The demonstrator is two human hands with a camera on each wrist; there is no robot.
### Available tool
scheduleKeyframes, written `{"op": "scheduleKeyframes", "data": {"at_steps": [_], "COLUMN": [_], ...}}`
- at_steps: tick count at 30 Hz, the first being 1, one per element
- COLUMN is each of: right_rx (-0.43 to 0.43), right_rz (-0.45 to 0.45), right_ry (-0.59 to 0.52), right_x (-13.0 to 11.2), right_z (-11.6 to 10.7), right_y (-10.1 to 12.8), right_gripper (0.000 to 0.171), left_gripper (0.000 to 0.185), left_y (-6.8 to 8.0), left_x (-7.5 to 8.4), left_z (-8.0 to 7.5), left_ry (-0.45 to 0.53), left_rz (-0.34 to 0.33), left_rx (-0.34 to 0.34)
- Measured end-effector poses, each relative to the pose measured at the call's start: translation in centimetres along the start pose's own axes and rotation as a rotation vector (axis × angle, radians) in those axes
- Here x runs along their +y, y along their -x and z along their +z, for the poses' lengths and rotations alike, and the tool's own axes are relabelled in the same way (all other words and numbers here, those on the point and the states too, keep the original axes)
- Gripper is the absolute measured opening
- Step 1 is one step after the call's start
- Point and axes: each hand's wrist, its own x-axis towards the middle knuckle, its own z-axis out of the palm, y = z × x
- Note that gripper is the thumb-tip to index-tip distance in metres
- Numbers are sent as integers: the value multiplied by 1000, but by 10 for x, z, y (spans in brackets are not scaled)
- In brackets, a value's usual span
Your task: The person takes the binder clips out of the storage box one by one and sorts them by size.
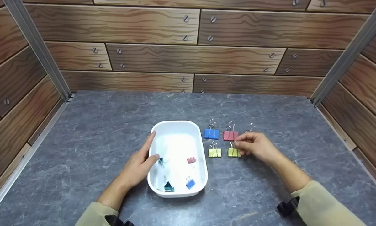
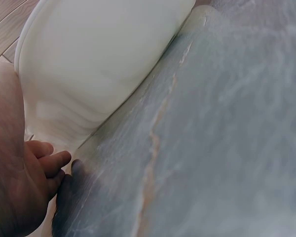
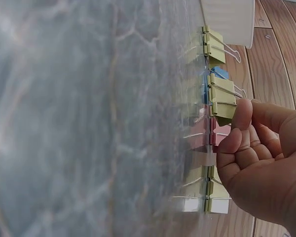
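Note:
A white plastic tub [image 1: 175,138] sits on the table, and my left hand [image 1: 136,168] holds its left wall, thumb over the rim and fingers outside. To the right of the tub, my right hand [image 1: 258,146] pinches a yellow binder clip [image 1: 234,152] near its wire handle. In the right wrist view that yellow clip [image 3: 222,98] meets the thumb and fingertip. Beside it stand another yellow binder clip [image 1: 214,153], a blue binder clip [image 1: 211,134] and a red binder clip [image 1: 230,135]. One more clip [image 3: 218,190] is mostly hidden behind the right hand in the head view.
Inside the tub lie a small pink clip [image 1: 191,160], a small blue clip [image 1: 190,184] and two dark teal clips, one [image 1: 168,187] near the front and one by the left thumb. Wood-patterned walls [image 1: 150,56] enclose the grey marbled table [image 1: 112,116].

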Motion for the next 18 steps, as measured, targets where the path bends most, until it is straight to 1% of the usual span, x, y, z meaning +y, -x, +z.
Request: {"op": "scheduleKeyframes", "data": {"at_steps": [3, 8, 18], "right_rx": [1, -3, -8], "right_rz": [4, 12, 37], "right_ry": [2, 1, -28], "right_x": [1, 2, 2], "right_z": [0, 1, 1], "right_y": [-1, -1, 0], "right_gripper": [28, 28, 30], "left_gripper": [73, 74, 73], "left_y": [0, 0, 0], "left_x": [-1, 1, -1], "left_z": [0, -1, 0], "left_ry": [6, 12, 10], "left_rz": [2, -17, 12], "left_rx": [-4, -13, 0]}}
